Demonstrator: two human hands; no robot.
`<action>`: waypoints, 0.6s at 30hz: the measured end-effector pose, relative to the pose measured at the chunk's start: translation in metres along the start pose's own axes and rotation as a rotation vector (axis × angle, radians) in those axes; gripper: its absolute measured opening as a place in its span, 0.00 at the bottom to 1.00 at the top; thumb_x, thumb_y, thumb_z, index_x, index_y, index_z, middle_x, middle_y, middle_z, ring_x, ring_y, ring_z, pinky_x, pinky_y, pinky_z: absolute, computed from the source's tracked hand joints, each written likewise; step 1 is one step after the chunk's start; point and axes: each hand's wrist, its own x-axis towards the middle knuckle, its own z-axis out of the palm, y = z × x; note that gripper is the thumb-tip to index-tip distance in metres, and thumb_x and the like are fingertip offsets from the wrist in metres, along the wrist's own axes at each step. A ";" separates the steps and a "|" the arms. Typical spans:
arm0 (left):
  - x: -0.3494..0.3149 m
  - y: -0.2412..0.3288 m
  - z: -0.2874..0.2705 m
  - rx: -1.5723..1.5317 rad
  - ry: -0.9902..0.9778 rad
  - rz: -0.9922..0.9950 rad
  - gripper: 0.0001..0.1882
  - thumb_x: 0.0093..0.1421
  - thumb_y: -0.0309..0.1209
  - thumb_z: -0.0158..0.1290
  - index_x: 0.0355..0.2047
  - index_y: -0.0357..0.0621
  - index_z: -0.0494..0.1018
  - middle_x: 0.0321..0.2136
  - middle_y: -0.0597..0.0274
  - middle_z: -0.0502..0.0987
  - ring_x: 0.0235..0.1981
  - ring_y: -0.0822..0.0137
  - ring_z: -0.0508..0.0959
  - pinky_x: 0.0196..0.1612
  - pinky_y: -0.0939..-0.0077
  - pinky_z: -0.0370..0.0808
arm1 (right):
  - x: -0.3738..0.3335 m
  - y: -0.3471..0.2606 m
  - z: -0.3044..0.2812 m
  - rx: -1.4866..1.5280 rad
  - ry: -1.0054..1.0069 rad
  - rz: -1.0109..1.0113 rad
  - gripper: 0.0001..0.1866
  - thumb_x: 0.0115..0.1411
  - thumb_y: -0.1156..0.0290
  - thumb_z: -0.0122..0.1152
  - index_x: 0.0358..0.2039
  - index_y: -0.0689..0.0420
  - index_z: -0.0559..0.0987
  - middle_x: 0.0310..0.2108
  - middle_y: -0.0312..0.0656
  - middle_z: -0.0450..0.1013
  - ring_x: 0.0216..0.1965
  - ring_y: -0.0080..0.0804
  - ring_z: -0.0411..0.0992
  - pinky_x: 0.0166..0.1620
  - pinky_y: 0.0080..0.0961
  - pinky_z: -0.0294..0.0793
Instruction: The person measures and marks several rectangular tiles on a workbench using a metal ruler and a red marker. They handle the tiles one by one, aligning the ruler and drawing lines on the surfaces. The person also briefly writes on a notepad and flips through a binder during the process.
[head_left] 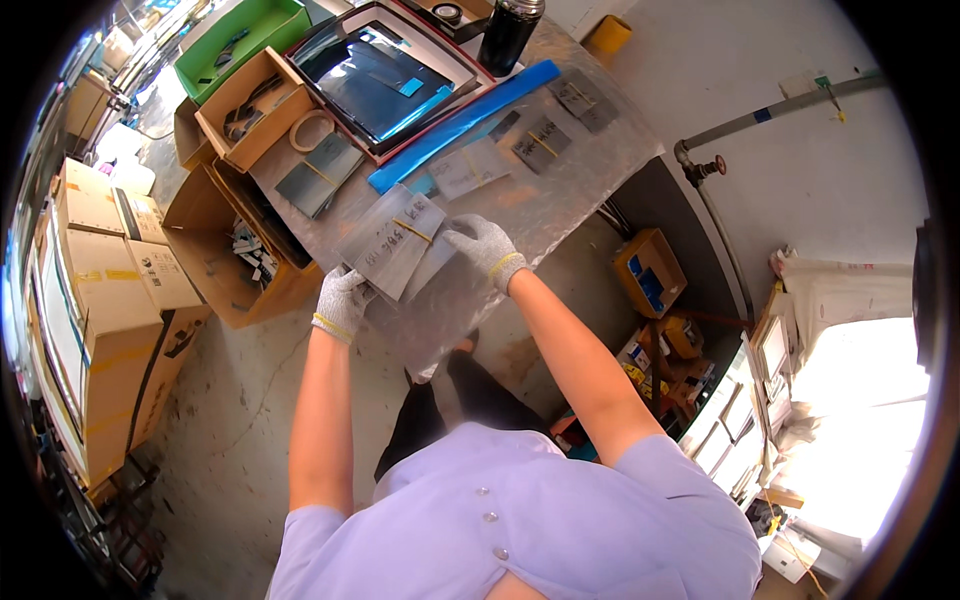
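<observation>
Near the table's close corner I have a bundle of flat, greyish sheets (388,250), bound with a yellow rubber band and marked by hand in dark ink. My left hand (343,302), in a pale knit glove, is closed on its lower left corner. At the bundle's right edge is my right hand (483,247), gloved the same way, with bent fingers against the sheets; its thumb is partly hidden. Similar banded bundles lie beyond: a pale one (468,168), a dark grey one (542,144) and another grey one (584,100). A further dark banded stack (322,174) lies to the left.
Across the plastic-covered table (610,150) runs a long blue strip (465,125). Behind it sit a tray of glossy dark panels (385,75), a black flask (511,35), a tape roll (311,131), a cardboard box (255,110) and a green bin (240,45). Cartons (120,290) stand left.
</observation>
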 end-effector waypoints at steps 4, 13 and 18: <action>0.014 0.003 0.002 0.021 0.000 -0.011 0.26 0.63 0.26 0.58 0.61 0.36 0.70 0.53 0.55 0.80 0.52 0.57 0.81 0.56 0.59 0.80 | 0.002 0.015 -0.012 -0.117 0.076 -0.026 0.27 0.63 0.52 0.69 0.54 0.58 0.80 0.53 0.53 0.79 0.56 0.50 0.76 0.60 0.39 0.74; -0.008 -0.003 -0.022 -0.030 0.026 -0.016 0.26 0.62 0.26 0.61 0.60 0.35 0.70 0.52 0.54 0.80 0.51 0.56 0.82 0.54 0.57 0.81 | 0.072 0.002 -0.059 -1.045 0.190 -0.362 0.41 0.57 0.63 0.71 0.70 0.49 0.65 0.69 0.41 0.65 0.67 0.50 0.65 0.64 0.43 0.69; -0.007 -0.004 -0.026 0.031 0.044 -0.035 0.26 0.63 0.28 0.62 0.61 0.38 0.71 0.54 0.57 0.80 0.53 0.57 0.81 0.56 0.57 0.80 | 0.135 -0.006 -0.070 -1.236 0.020 -0.656 0.48 0.52 0.69 0.74 0.73 0.48 0.63 0.69 0.40 0.65 0.68 0.44 0.64 0.66 0.45 0.65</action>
